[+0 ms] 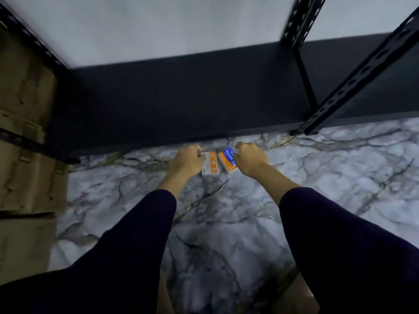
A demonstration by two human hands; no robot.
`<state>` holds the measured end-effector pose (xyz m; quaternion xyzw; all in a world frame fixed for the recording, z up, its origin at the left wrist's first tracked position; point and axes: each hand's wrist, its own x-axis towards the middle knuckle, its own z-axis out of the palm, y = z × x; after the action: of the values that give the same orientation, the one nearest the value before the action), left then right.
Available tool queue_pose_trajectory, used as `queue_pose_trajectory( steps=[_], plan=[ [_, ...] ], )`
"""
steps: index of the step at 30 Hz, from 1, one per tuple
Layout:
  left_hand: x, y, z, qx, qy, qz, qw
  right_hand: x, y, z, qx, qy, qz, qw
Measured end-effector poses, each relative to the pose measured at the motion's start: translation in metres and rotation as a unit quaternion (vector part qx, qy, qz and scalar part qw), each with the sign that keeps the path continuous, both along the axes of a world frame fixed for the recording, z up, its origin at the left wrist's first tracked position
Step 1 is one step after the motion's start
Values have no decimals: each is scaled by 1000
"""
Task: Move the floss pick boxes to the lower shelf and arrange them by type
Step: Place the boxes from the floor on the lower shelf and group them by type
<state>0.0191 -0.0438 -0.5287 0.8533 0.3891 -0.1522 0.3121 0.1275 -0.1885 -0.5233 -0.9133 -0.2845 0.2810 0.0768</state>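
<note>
My left hand (188,160) grips a white and orange floss pick box (211,163) by its left side. In my right hand (249,158) I hold an orange box with a blue "Round" label (228,160). Both boxes hang side by side just in front of the black shelf board (181,98), over the marble floor. The two boxes nearly touch. My dark sleeves reach forward from the bottom of the view.
A black slotted upright (353,78) stands at the right front corner of the shelf unit, another upright (297,41) behind it. Brown cardboard boxes (25,132) are stacked to the left. The marble-patterned floor (226,223) lies below my arms.
</note>
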Motion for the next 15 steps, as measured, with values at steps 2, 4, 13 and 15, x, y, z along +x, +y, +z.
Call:
queue_pose_trajectory(
  steps=[2,4,13,15],
  plan=[
    [-7,-6,-38,-43,-2,33,999,-2,1,-32,-19,28,1,999],
    [-14,-14,-70,-71,-4,67,995,-4,3,-60,-36,47,-10,998],
    [6,-22,-135,-65,-17,172,983,-6,24,-129,6,63,-107,992],
    [13,-27,-142,-59,-1,170,984,-2,26,-132,33,83,-138,986]
  ],
)
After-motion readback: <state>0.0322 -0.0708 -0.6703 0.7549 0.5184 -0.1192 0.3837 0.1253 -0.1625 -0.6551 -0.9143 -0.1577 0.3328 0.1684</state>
